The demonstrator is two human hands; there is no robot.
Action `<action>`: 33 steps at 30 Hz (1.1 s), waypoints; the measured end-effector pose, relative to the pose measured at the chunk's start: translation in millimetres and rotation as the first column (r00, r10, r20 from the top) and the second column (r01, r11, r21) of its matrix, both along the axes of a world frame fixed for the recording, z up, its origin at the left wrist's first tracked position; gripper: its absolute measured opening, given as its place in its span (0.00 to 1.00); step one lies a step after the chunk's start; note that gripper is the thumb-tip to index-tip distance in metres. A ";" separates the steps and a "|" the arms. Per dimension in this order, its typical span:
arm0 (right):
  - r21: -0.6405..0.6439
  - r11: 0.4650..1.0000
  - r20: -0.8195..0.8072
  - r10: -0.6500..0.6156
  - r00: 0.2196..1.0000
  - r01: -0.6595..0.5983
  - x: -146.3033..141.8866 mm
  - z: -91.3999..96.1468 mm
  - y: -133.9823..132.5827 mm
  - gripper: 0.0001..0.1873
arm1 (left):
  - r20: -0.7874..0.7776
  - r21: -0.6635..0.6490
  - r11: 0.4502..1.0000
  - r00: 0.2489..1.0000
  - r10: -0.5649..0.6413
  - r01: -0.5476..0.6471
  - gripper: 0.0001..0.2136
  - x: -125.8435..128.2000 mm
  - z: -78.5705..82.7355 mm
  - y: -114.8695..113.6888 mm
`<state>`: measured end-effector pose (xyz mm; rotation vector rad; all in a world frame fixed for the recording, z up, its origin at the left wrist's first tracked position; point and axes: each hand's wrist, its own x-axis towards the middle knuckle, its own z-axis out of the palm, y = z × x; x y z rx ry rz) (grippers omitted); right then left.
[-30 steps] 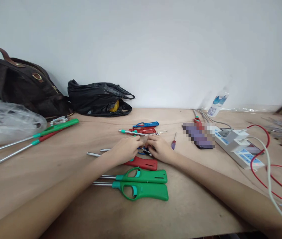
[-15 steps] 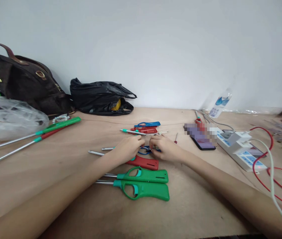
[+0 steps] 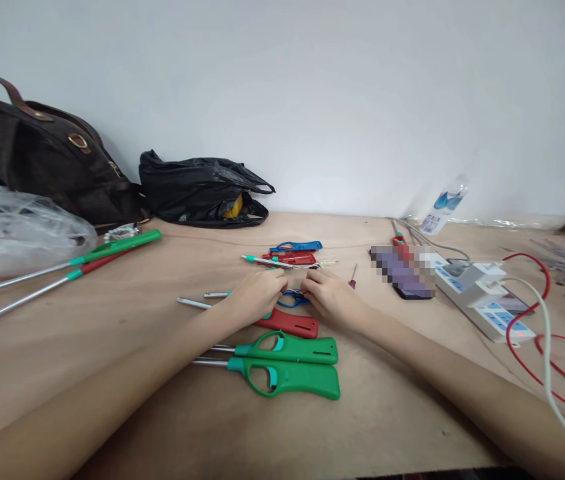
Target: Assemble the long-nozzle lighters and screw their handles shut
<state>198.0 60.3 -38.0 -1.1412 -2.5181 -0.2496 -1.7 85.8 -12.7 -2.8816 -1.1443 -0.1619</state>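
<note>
Centrally, left hand (image 3: pixel 257 294) and right hand (image 3: pixel 331 298) close on a blue lighter (image 3: pixel 290 300), bracing it against the table (image 3: pixel 127 300) from either end; red lighter (image 3: pixel 292 325) lies just beside.

Table (image 3: pixel 387 413): bare wood board, matt, light grain. Green lighters (image 3: pixel 307 381), red lighter (image 3: pixel 292 325), blue lighter (image 3: pixel 292 300): smooth plastic handles, slight sheen; thin shiny metal tubes. Black bag (image 3: pixel 197 190): thin glossy plastic film, crinkled. Brown handbag (image 3: pixel 47 167): matt cloth-like body, smooth leather-look strap, metal fittings. Clear bag (image 3: pixel 17 230): see-through plastic, shiny. Power strip (image 3: pixel 482 300): white hard plastic. Red cable (image 3: pixel 522 353): smooth sheath
</note>
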 end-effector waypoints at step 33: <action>-0.032 0.999 -0.032 -0.021 0.999 0.020 0.9 -1.4 -6.3 0.09 | 0.077 -0.027 1.000 0.997 0.014 -0.012 0.10 1.3 -4.8 0.2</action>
